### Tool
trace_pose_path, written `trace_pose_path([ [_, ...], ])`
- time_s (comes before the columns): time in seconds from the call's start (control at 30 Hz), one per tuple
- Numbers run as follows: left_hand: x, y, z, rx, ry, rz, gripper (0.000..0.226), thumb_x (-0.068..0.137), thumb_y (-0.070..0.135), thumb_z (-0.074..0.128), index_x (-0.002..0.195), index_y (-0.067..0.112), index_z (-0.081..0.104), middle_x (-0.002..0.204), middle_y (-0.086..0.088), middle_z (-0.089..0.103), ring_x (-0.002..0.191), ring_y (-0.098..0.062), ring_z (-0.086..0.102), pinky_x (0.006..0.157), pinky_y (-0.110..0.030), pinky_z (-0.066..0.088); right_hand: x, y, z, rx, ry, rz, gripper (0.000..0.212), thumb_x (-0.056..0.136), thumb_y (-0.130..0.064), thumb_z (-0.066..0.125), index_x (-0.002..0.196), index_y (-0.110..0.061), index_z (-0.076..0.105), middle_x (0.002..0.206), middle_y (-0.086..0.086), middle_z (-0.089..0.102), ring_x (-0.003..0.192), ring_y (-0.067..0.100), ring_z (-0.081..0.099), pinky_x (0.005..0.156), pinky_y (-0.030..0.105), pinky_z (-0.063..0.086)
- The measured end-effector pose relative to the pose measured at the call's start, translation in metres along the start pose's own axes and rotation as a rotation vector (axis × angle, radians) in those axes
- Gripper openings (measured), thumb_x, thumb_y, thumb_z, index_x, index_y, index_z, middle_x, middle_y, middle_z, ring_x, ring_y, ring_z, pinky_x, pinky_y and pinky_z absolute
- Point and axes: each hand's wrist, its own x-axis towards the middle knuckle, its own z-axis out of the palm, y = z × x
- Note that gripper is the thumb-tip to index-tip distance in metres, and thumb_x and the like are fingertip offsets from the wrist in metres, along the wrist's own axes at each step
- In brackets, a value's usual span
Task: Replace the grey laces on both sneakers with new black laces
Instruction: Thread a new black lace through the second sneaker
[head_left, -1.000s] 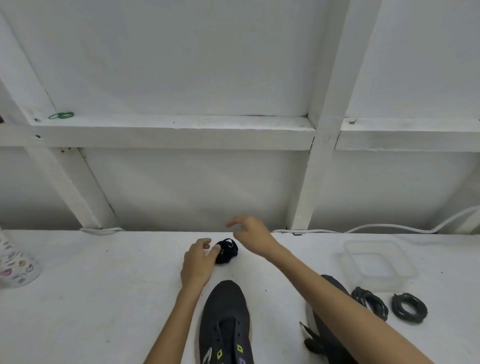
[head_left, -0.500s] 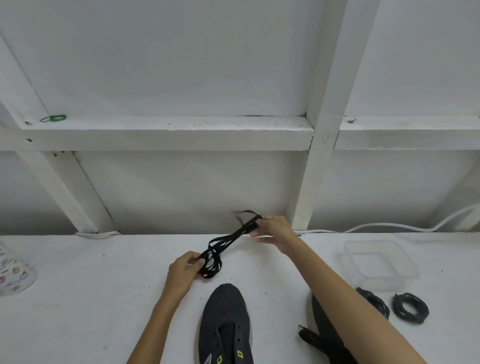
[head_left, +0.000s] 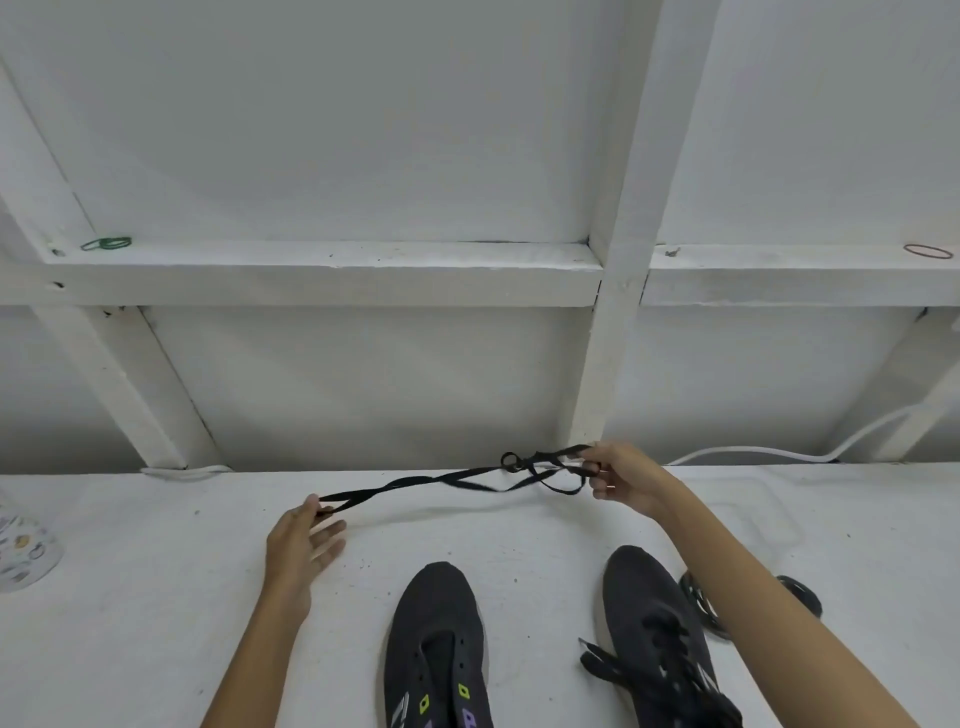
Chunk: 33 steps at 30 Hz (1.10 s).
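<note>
Head camera looks down on a black lace (head_left: 441, 480) held above the table (head_left: 156, 597), spanning both hands. The left hand (head_left: 304, 545) pinches one end between thumb and forefinger, with its other fingers splayed loose. The right hand (head_left: 621, 480) curls its fingers round the other end, where several loops and a small tangle bunch just inside its grip, toward the left hand. Holding the ends well apart looks meant to draw the bundle straight for threading. Below the span, nearer the person, the unlaced sneaker (head_left: 439, 639) points toe-forward, handy for the first eyelets. The second sneaker (head_left: 660, 639), under the right forearm, appears laced in dark cord. Coiled laces (head_left: 802, 597) lie just outside that forearm.
</note>
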Motion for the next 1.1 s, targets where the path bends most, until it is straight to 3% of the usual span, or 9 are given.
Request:
trace_pose_path([
  [0.23, 0.010, 0.006, -0.015, 0.078, 0.138, 0.126, 0.017, 0.097, 0.006, 0.054, 0.113, 0.009, 0.047, 0.095, -0.015, 0.062, 0.068, -0.022, 0.061, 0.064, -0.030, 0.053, -0.003, 0.011, -0.013, -0.158, -0.059, 0.033, 0.018, 0.095, -0.012, 0.056, 0.095, -0.001, 0.071, 0.062, 0.000, 0.049, 0.054, 0.016, 0.044, 0.056, 0.026, 0.041],
  [0.4, 0.020, 0.004, -0.027, 0.230, 0.216, 0.166, 0.017, 0.094, 0.006, 0.057, 0.110, 0.009, 0.053, 0.095, -0.014, 0.063, 0.065, -0.024, 0.061, 0.056, -0.027, 0.058, -0.004, 0.005, -0.019, -0.257, -0.035, -0.041, 0.011, 0.087, -0.015, 0.067, 0.085, -0.006, 0.073, 0.068, 0.004, 0.052, 0.054, 0.016, 0.046, 0.054, 0.025, 0.039],
  [0.5, 0.024, -0.001, -0.035, 0.399, 0.254, 0.158, 0.020, 0.091, 0.017, 0.061, 0.109, 0.007, 0.063, 0.090, -0.011, 0.067, 0.068, -0.025, 0.065, 0.083, -0.045, 0.057, -0.018, -0.002, -0.020, -0.601, -0.351, -0.035, 0.012, 0.085, -0.018, 0.071, 0.074, -0.014, 0.072, 0.069, 0.002, 0.059, 0.055, 0.015, 0.048, 0.054, 0.022, 0.037],
  [0.6, 0.020, -0.001, -0.035, 0.561, 0.277, 0.219, 0.024, 0.087, 0.033, 0.061, 0.080, 0.011, 0.069, 0.078, -0.009, 0.070, 0.068, -0.028, 0.069, 0.084, -0.042, 0.052, -0.029, -0.005, -0.011, -0.874, -0.633, 0.064, 0.009, 0.087, -0.023, 0.070, 0.084, -0.016, 0.074, 0.082, -0.002, 0.070, 0.064, 0.014, 0.059, 0.058, 0.020, 0.043],
  [0.67, 0.020, 0.000, -0.032, 0.690, 0.308, 0.257, 0.031, 0.085, 0.036, 0.064, 0.066, 0.011, 0.067, 0.072, -0.009, 0.071, 0.073, -0.030, 0.068, 0.081, -0.041, 0.050, -0.023, -0.003, -0.005, -0.819, -0.458, -0.002, 0.011, 0.088, -0.019, 0.068, 0.087, -0.012, 0.075, 0.086, 0.002, 0.072, 0.063, 0.016, 0.062, 0.053, 0.020, 0.041],
  [0.73, 0.022, 0.000, -0.027, 0.778, 0.331, 0.290, 0.024, 0.081, 0.028, 0.073, 0.067, 0.010, 0.065, 0.087, -0.007, 0.073, 0.082, -0.029, 0.063, 0.078, -0.036, 0.047, -0.006, 0.005, -0.003, -0.781, -0.141, -0.107, 0.013, 0.088, -0.017, 0.066, 0.080, -0.009, 0.071, 0.079, 0.006, 0.069, 0.056, 0.018, 0.060, 0.046, 0.020, 0.038],
  [0.8, 0.023, -0.001, -0.017, 0.849, 0.335, 0.348, 0.017, 0.075, 0.018, 0.078, 0.073, 0.013, 0.062, 0.101, -0.008, 0.069, 0.090, -0.029, 0.060, 0.076, -0.036, 0.045, 0.008, 0.012, 0.002, -0.998, 0.071, -0.115, 0.019, 0.087, -0.024, 0.067, 0.075, -0.011, 0.062, 0.070, 0.003, 0.066, 0.049, 0.016, 0.059, 0.046, 0.023, 0.042],
  [0.93, 0.027, -0.004, 0.023, 1.090, 0.255, 0.626, 0.019, 0.075, 0.011, 0.074, 0.092, 0.017, 0.068, 0.109, -0.010, 0.061, 0.106, -0.035, 0.052, 0.084, -0.044, 0.041, 0.017, 0.026, 0.017, -1.243, 0.113, 0.002, 0.026, 0.084, -0.027, 0.068, 0.070, -0.012, 0.052, 0.056, 0.001, 0.060, 0.044, 0.017, 0.058, 0.063, 0.028, 0.055],
  [1.1, 0.022, -0.019, 0.106, 1.276, -0.192, 1.027, 0.021, 0.093, 0.018, 0.057, 0.111, 0.016, 0.067, 0.112, -0.003, 0.066, 0.107, -0.028, 0.059, 0.088, -0.039, 0.044, 0.024, 0.030, 0.025, -1.232, 0.121, -0.024, 0.006, 0.083, -0.008, 0.061, 0.085, -0.009, 0.056, 0.075, 0.009, 0.064, 0.077, 0.031, 0.071, 0.078, 0.038, 0.060],
])
